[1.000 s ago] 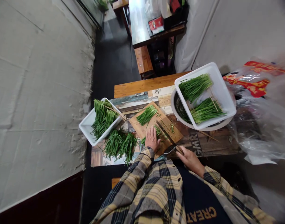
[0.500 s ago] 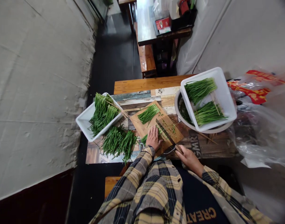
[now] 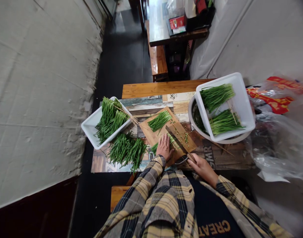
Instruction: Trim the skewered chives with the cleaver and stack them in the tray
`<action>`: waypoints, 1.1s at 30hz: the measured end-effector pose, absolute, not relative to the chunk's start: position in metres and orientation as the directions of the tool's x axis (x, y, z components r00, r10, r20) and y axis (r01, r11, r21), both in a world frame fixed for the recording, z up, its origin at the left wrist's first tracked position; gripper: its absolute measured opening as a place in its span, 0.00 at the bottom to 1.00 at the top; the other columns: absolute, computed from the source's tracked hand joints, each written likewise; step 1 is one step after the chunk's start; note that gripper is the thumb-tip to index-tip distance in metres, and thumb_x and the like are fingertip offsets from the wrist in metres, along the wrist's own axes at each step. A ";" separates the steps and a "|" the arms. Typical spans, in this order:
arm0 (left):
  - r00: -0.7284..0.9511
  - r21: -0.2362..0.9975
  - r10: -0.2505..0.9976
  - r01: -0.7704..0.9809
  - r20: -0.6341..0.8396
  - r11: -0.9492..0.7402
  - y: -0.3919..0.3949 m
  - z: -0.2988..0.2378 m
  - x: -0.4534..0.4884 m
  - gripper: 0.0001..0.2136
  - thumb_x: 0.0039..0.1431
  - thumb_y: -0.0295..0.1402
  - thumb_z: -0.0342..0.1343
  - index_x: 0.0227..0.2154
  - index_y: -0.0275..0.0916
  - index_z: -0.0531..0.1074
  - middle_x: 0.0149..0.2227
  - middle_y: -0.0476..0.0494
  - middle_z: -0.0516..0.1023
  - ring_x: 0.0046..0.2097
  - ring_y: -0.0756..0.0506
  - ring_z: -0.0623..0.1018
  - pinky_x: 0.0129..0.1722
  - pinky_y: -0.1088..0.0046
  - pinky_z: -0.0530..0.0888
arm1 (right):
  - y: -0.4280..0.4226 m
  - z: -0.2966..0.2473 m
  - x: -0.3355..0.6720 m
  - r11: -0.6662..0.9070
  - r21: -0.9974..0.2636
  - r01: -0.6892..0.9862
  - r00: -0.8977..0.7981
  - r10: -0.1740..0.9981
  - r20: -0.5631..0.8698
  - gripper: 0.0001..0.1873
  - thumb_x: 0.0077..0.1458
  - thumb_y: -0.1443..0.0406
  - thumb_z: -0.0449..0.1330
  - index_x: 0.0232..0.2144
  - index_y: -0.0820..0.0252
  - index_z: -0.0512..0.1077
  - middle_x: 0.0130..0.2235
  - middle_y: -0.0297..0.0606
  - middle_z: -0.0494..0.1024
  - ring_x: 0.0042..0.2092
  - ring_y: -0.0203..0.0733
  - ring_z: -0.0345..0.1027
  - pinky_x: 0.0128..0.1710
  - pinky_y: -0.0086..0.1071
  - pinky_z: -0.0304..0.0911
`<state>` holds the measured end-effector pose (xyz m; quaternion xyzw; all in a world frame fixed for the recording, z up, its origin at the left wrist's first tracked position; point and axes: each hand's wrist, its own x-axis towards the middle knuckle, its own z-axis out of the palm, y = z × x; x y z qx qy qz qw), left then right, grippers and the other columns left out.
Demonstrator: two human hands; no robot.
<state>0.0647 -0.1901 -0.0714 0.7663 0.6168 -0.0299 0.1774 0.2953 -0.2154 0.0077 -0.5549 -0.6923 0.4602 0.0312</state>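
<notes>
My left hand (image 3: 163, 147) lies flat, fingers together, pressing a bunch of green chives (image 3: 169, 140) down on a wooden cutting board (image 3: 153, 135). My right hand (image 3: 202, 167) is wrapped round the handle of a knife (image 3: 176, 141), whose blade rests across the chives just right of my left hand. A second bunch of chives (image 3: 159, 120) lies at the board's far end. Small cut bits (image 3: 185, 136) are scattered beside the blade.
A white tray (image 3: 90, 130) with skewered chives sits at the left, loose chive bundles (image 3: 126, 150) beside it. At the right a white tray (image 3: 243, 105) of chives rests on a metal basin (image 3: 192, 120). Plastic bags (image 3: 278, 145) lie far right. A bench and dark table stand beyond.
The view has shifted slightly; my hands and the knife stay at the same spot on the board.
</notes>
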 end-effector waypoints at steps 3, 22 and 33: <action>0.237 0.232 0.933 0.957 -0.270 -0.175 -0.190 -0.072 0.064 0.40 0.53 0.44 0.50 0.63 0.31 0.39 0.67 0.33 0.37 0.67 0.37 0.38 0.63 0.53 0.46 | -0.213 0.012 0.294 -0.047 -0.677 0.735 -0.372 0.807 -0.459 0.18 0.57 0.55 0.47 0.44 0.57 0.66 0.37 0.42 0.78 0.39 0.46 0.72 0.38 0.34 0.63; 0.230 0.235 0.939 0.957 -0.257 -0.170 -0.190 -0.071 0.066 0.39 0.53 0.44 0.51 0.63 0.32 0.42 0.67 0.33 0.38 0.66 0.36 0.39 0.63 0.53 0.47 | -0.220 0.002 0.296 0.072 -0.591 0.804 -0.396 0.805 -0.441 0.19 0.60 0.55 0.44 0.45 0.59 0.65 0.36 0.41 0.78 0.38 0.45 0.72 0.34 0.31 0.60; 0.202 0.173 0.941 0.972 -0.273 -0.158 -0.186 -0.073 0.071 0.31 0.55 0.42 0.49 0.59 0.31 0.54 0.64 0.31 0.50 0.66 0.33 0.44 0.62 0.48 0.47 | -0.220 0.013 0.291 0.152 -0.544 0.825 -0.425 0.802 -0.419 0.15 0.61 0.58 0.45 0.44 0.57 0.65 0.37 0.39 0.78 0.36 0.41 0.72 0.31 0.28 0.57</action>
